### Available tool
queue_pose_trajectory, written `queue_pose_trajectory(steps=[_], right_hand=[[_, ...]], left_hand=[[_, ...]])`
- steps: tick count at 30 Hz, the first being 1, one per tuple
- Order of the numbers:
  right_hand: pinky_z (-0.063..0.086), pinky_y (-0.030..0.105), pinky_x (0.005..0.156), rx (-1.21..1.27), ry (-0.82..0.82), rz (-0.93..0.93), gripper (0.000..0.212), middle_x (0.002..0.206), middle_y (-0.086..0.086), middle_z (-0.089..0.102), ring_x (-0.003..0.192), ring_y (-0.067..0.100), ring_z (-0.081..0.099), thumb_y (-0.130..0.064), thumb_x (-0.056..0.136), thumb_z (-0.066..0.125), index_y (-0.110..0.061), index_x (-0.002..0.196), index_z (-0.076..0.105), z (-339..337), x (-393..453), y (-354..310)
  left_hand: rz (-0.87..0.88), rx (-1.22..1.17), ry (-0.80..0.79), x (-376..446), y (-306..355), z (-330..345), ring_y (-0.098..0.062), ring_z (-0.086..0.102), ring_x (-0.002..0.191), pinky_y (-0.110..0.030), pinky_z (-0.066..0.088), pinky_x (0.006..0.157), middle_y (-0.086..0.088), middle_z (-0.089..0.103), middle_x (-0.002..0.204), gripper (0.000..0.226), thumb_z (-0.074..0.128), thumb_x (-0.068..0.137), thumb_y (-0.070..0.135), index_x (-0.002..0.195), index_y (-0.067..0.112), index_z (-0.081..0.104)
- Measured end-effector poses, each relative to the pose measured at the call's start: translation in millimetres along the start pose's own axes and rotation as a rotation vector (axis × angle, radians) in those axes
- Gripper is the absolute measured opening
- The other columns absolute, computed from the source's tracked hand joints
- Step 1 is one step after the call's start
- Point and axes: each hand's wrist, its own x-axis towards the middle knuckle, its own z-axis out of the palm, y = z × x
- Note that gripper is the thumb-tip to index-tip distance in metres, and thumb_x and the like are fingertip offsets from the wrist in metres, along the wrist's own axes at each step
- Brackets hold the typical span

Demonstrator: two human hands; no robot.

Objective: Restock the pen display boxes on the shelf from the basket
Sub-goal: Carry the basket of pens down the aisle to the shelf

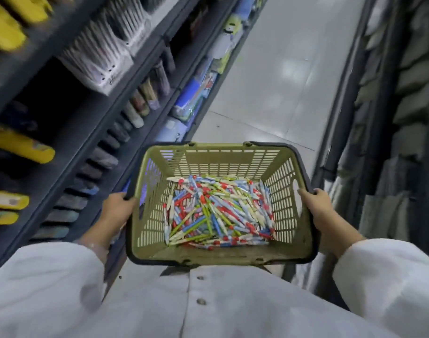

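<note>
Between two dark shelves, a green basket (218, 258) is carried at waist height, its rim gripped on either side by the left hand (117, 211) and the right hand (317, 208), fingers curled over the edges. Loose pens (218, 211) are heaped on its floor. Pen display boxes (96, 57) sit on the left shelf (69, 132), blurred. The basket should probably be kept level and set down close by before any pens are lifted out.
</note>
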Motion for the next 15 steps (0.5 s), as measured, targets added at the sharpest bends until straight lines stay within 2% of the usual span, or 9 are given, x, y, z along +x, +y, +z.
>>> queue_pose_trajectory(steps=[3, 6, 9, 10, 13, 15], right_hand=[[0.051, 0.041, 0.076, 0.085, 0.041, -0.009, 0.020, 0.087, 0.013, 0.062, 0.077, 0.029, 0.060, -0.023, 0.089, 0.060, -0.006, 0.098, 0.057, -17, 45, -53], [0.052, 0.046, 0.084, 0.137, 0.108, 0.001, 0.019, 0.096, 0.018, 0.064, 0.089, 0.034, 0.062, -0.022, 0.088, 0.060, -0.005, 0.096, 0.057, -30, 95, -102], [0.053, 0.039, 0.067, 0.210, 0.130, 0.046, 0.026, 0.088, 0.015, 0.064, 0.074, 0.028, 0.062, -0.024, 0.090, 0.058, -0.002, 0.105, 0.055, -40, 145, -147], [0.052, 0.037, 0.066, 0.221, 0.145, 0.066, 0.030, 0.089, 0.016, 0.064, 0.074, 0.026, 0.061, -0.024, 0.091, 0.058, -0.001, 0.110, 0.055, -44, 160, -163], [0.047, 0.037, 0.074, 0.268, 0.250, 0.084, 0.039, 0.090, 0.012, 0.059, 0.086, 0.031, 0.059, -0.022, 0.090, 0.060, 0.005, 0.118, 0.054, -60, 201, -214], [0.046, 0.040, 0.076, 0.326, 0.321, 0.103, 0.040, 0.086, 0.013, 0.058, 0.092, 0.037, 0.059, -0.022, 0.089, 0.061, 0.008, 0.114, 0.054, -76, 232, -250]], left_hand=[[0.074, 0.001, 0.004, 49, 75, 2, -0.035, 0.060, 0.083, -0.033, 0.032, 0.063, -0.029, 0.062, 0.080, 0.035, 0.056, 0.079, 0.029, 0.081, -0.004, 0.066], [0.151, -0.007, 0.040, 113, 150, 12, -0.038, 0.060, 0.085, -0.035, 0.035, 0.067, -0.031, 0.063, 0.083, 0.032, 0.056, 0.083, 0.025, 0.081, -0.005, 0.065], [0.233, -0.008, 0.036, 179, 228, 25, -0.040, 0.060, 0.085, -0.033, 0.033, 0.064, -0.029, 0.063, 0.080, 0.024, 0.058, 0.085, 0.021, 0.072, 0.001, 0.061], [0.249, 0.001, 0.023, 200, 255, 28, -0.042, 0.060, 0.085, -0.032, 0.031, 0.063, -0.028, 0.062, 0.078, 0.021, 0.059, 0.085, 0.019, 0.069, 0.006, 0.058], [0.330, 0.030, 0.004, 255, 343, 36, -0.043, 0.060, 0.085, -0.032, 0.029, 0.062, -0.029, 0.064, 0.080, 0.019, 0.061, 0.084, 0.017, 0.067, 0.009, 0.054], [0.392, 0.031, -0.004, 289, 405, 39, -0.041, 0.061, 0.084, -0.032, 0.031, 0.062, -0.027, 0.066, 0.082, 0.019, 0.062, 0.083, 0.018, 0.069, 0.006, 0.058]])
